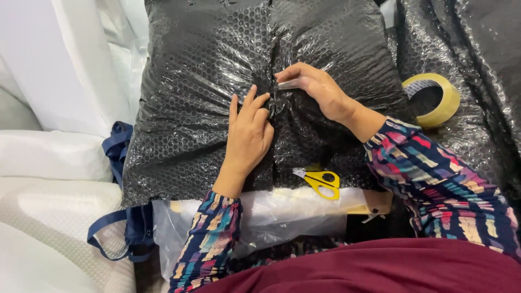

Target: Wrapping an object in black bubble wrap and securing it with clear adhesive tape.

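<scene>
**Two hands press a strip of tape onto a black bubble-wrapped bundle**

A large bundle wrapped in glossy black bubble wrap (201,97) lies across the person's lap and the surface ahead, its wrap gathered into a vertical seam at the middle. What it encloses cannot be seen. The left hand (247,133) lies flat on the wrap just left of the seam, fingers together and extended, gripping nothing, only pressing. The right hand (317,87) sits just right of the seam, thumb and forefinger pinched on a short strip of clear tape (287,84) that reaches to the seam.

A pair of yellow-handled scissors (321,182) rests on the bundle's near edge, below both hands. A roll of clear, yellowish packing tape (434,100) lies on more black bubble wrap (477,65) to the right, well apart from the hands. Under the bundle's near edge is a clear plastic bag (271,217); it seems to hold something pale, though that is hard to make out. A navy fabric bag with straps (122,190) lies beside white padded bedding (49,206) on the left.
</scene>
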